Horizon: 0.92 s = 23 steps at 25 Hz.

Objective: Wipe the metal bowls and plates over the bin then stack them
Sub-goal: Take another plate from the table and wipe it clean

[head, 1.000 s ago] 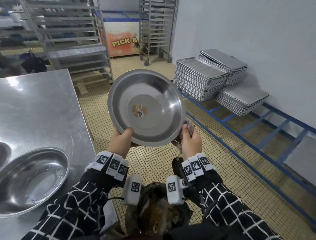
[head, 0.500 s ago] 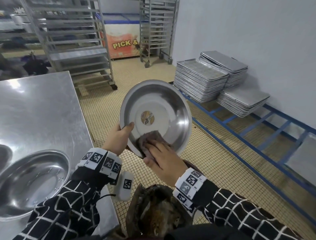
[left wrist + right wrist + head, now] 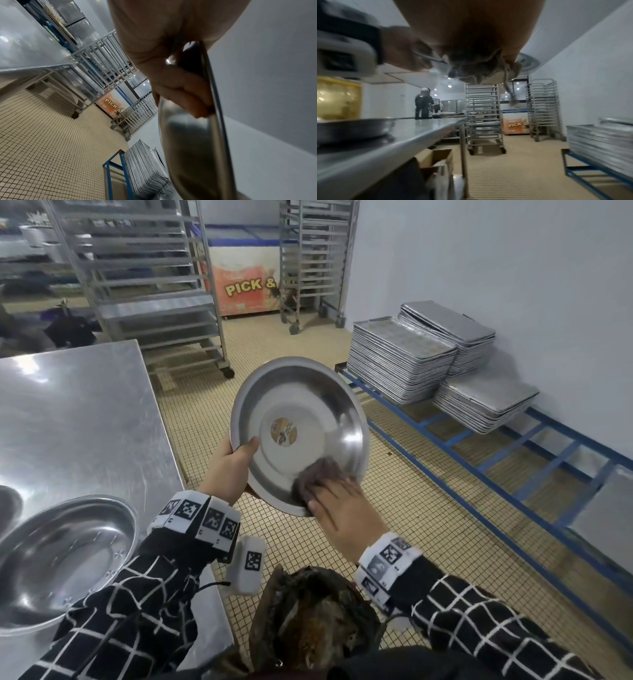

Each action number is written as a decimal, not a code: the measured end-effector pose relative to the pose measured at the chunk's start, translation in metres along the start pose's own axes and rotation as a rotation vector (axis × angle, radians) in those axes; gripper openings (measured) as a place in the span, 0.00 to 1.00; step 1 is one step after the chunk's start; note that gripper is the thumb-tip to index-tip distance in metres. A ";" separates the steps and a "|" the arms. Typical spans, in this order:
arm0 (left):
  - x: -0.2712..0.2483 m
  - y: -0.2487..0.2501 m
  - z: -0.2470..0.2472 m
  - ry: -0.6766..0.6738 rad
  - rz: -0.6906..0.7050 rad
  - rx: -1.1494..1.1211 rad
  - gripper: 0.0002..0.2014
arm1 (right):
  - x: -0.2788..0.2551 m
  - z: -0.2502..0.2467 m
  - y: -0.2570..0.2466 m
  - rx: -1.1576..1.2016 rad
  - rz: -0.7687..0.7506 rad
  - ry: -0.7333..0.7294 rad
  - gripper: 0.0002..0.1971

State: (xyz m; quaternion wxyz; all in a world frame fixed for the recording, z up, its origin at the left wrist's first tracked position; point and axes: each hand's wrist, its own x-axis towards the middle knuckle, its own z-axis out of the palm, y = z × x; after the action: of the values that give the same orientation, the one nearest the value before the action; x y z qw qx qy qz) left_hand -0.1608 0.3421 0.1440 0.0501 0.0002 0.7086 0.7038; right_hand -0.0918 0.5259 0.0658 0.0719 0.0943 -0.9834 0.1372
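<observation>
I hold a round metal bowl point(image 3: 301, 419) tilted toward me above the bin point(image 3: 308, 628); a round sticker sits at its centre. My left hand point(image 3: 233, 470) grips its left rim, thumb inside, fingers curled behind the rim point(image 3: 181, 93). My right hand point(image 3: 339, 508) lies with fingers spread flat on a grey-brown cloth point(image 3: 315, 477), pressing it against the lower inside wall. In the right wrist view the cloth point(image 3: 479, 67) bunches under the palm. A second metal bowl point(image 3: 65, 556) rests on the steel table.
The steel table point(image 3: 78, 412) runs along my left. Stacks of baking trays point(image 3: 400, 364) sit on a low blue rack point(image 3: 513, 474) by the right wall. Wheeled tray racks point(image 3: 154, 285) and a chest freezer point(image 3: 246, 282) stand farther back. A person point(image 3: 423, 104) works far off.
The right hand brought the cloth from the bowl's right rim to its inside and slid it rightward along the lower wall. The bowl came lower and to the right.
</observation>
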 end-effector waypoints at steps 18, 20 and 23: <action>0.004 -0.025 -0.018 -0.278 -0.230 0.077 0.13 | 0.000 -0.034 0.072 0.686 0.647 0.239 0.09; 0.004 -0.029 -0.017 -0.190 -0.137 0.085 0.12 | 0.002 -0.029 0.069 0.695 0.700 0.268 0.08; 0.004 -0.032 -0.014 -0.088 0.087 0.202 0.20 | 0.004 -0.031 0.055 0.799 0.770 0.384 0.07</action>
State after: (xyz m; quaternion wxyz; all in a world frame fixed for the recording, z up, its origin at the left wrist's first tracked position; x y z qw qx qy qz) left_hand -0.1636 0.3283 0.1119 0.0504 0.0668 0.7723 0.6298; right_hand -0.1033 0.5860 0.0822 0.1527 -0.2765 -0.7882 0.5282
